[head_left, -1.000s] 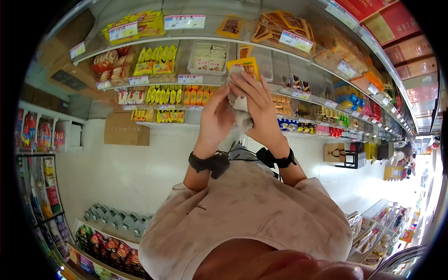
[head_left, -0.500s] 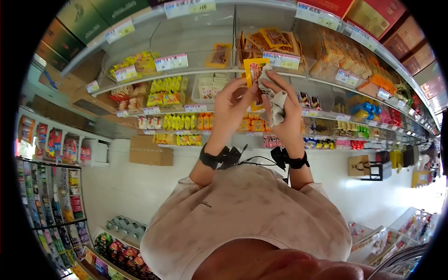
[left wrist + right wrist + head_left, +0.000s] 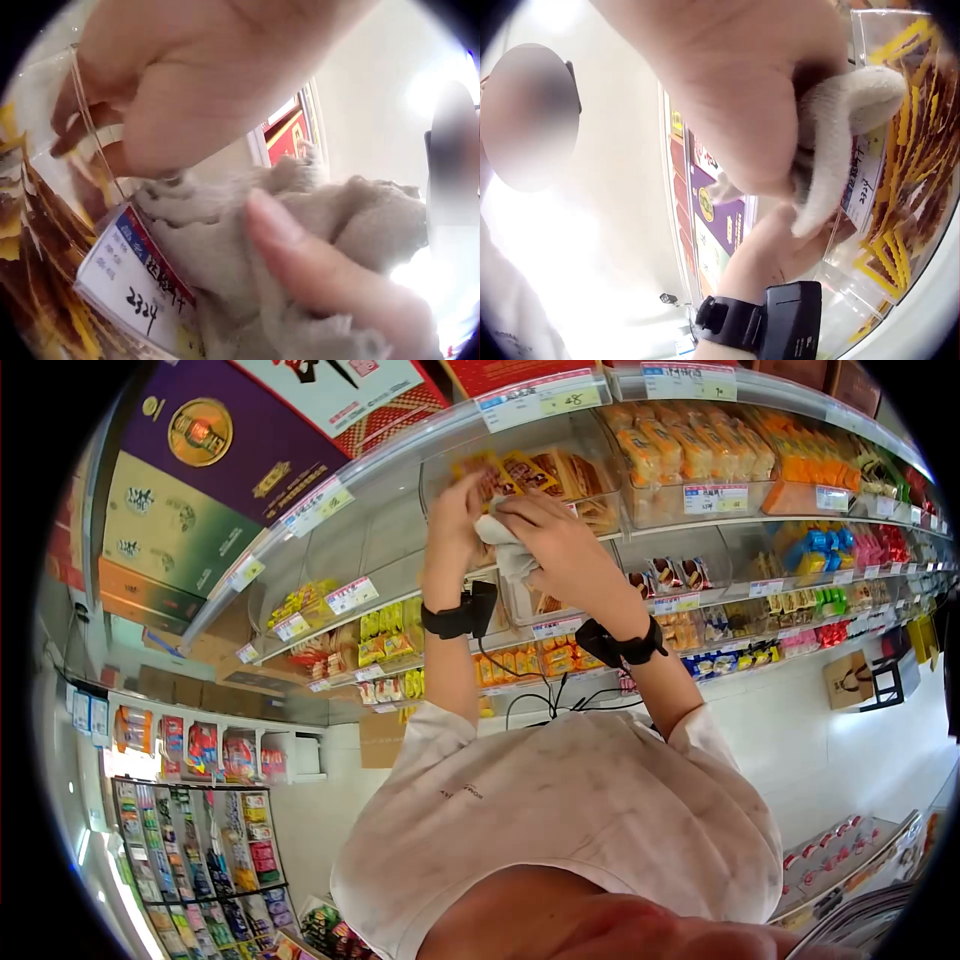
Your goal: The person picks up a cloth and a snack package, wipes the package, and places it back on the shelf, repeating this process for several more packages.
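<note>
Cloth (image 3: pixel 515 557) bunched in right hand (image 3: pixel 562 542), fingers curled round it, at front of clear bin (image 3: pixel 860 37); probably gathered small to clear packets (image 3: pixel 528 472). Left hand (image 3: pixel 455 525) reaches into bin; can't tell if fingers grip one. Cloth's long axis runs fingertips-to-shirt (image 3: pixel 560 810), loose end shirtward.

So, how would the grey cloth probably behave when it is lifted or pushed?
The grey cloth is probably floppy, since it is bunched in soft folds. Its fuzzy-looking surface suggests it would hardly slip.
</note>
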Available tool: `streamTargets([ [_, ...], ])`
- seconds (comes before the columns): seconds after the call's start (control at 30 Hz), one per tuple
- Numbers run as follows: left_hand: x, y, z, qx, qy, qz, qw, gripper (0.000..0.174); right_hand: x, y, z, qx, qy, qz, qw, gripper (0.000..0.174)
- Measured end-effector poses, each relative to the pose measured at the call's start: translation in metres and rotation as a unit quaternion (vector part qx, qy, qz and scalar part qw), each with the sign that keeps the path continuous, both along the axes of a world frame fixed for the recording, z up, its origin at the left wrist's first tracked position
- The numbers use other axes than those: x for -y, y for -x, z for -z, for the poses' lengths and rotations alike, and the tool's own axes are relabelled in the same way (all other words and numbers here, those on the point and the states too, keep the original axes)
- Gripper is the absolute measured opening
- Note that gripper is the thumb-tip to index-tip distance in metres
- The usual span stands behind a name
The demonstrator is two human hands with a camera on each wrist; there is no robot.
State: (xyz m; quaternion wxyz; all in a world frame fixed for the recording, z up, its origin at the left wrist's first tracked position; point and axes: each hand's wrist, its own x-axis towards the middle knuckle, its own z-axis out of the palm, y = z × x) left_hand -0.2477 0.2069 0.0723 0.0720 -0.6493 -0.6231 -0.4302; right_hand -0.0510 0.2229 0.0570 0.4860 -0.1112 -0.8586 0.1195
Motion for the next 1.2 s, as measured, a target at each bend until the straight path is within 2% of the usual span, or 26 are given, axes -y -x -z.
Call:
streamTargets([
  [0.03, 0.000, 0.003, 0.004, -0.089, 0.021, -0.018, 0.996, 0.028, 0.002, -0.007, -0.004, -0.004, 0.026, -0.020, 0.999, 0.051],
  [0.13, -0.006, -0.006, 0.008, -0.154, -0.068, -0.058, 0.984, 0.028, -0.001, -0.026, 0.000, -0.066, 0.134, -0.087, 0.985, 0.038],
  [0.2, 0.001, -0.023, -0.003, -0.080, -0.080, -0.054, 0.992, 0.031, 0.016, -0.042, -0.006, -0.112, 0.300, -0.091, 0.943, 0.028],
  [0.23, 0.004, -0.030, -0.008, -0.031, -0.021, -0.027, 0.999, 0.031, 0.022, -0.050, -0.008, -0.133, 0.380, -0.090, 0.911, 0.024],
  [0.3, 0.012, -0.040, -0.013, 0.070, 0.101, 0.027, 0.992, 0.033, 0.024, -0.064, -0.006, -0.120, 0.409, -0.086, 0.900, 0.022],
  [0.33, 0.012, -0.041, -0.013, 0.056, 0.092, 0.017, 0.994, 0.034, 0.024, -0.068, -0.003, -0.115, 0.422, -0.084, 0.895, 0.023],
  [0.37, 0.012, -0.040, -0.012, 0.042, 0.084, 0.008, 0.996, 0.036, 0.025, -0.067, 0.005, -0.161, 0.406, -0.108, 0.893, 0.024],
  [0.4, 0.013, -0.041, -0.012, 0.027, 0.076, -0.001, 0.997, 0.039, 0.024, -0.071, 0.007, -0.146, 0.438, -0.091, 0.882, 0.024],
  [0.5, 0.046, -0.052, -0.009, 0.084, -0.037, 0.058, 0.994, 0.040, 0.021, -0.095, 0.030, -0.108, 0.544, -0.055, 0.830, 0.029],
  [0.53, 0.061, -0.053, -0.007, 0.155, 0.056, 0.135, 0.977, 0.038, 0.019, -0.097, 0.041, -0.102, 0.553, -0.045, 0.825, 0.031],
  [0.6, 0.087, -0.053, -0.006, 0.286, 0.232, 0.278, 0.887, 0.035, 0.016, -0.097, 0.064, -0.088, 0.570, -0.028, 0.817, 0.035],
  [0.63, 0.085, -0.054, 0.004, 0.289, 0.283, 0.269, 0.874, 0.034, 0.013, -0.096, 0.069, -0.038, 0.588, -0.042, 0.807, 0.040],
  [0.7, 0.080, -0.055, 0.046, 0.292, 0.379, 0.249, 0.842, 0.033, 0.004, -0.073, 0.117, -0.062, 0.608, -0.030, 0.791, 0.042],
  [0.77, 0.061, -0.044, 0.100, 0.200, 0.343, 0.177, 0.901, 0.030, -0.003, -0.052, 0.137, -0.063, 0.640, -0.051, 0.764, 0.045],
  [0.8, 0.049, -0.037, 0.129, 0.153, 0.321, 0.137, 0.925, 0.029, -0.008, -0.041, 0.143, -0.028, 0.652, -0.034, 0.757, 0.050],
  [0.87, 0.021, -0.022, 0.182, 0.140, 0.304, 0.050, 0.941, 0.029, -0.023, -0.012, 0.160, 0.042, 0.670, 0.001, 0.741, 0.060],
  [0.97, -0.019, -0.017, 0.233, 0.180, 0.289, 0.012, 0.940, 0.025, -0.047, 0.043, 0.200, -0.012, 0.582, -0.001, 0.813, 0.068],
  [1.07, -0.033, -0.018, 0.218, 0.187, 0.418, 0.050, 0.887, 0.028, -0.061, 0.076, 0.219, -0.045, 0.573, 0.073, 0.815, 0.040],
  [1.1, -0.045, -0.012, 0.245, 0.156, 0.408, -0.028, 0.899, 0.025, -0.077, 0.085, 0.234, 0.007, 0.643, 0.080, 0.762, 0.042],
  [1.2, -0.048, 0.005, 0.287, 0.161, 0.391, -0.047, 0.905, 0.025, -0.090, 0.096, 0.274, -0.036, 0.734, 0.041, 0.677, 0.042],
])
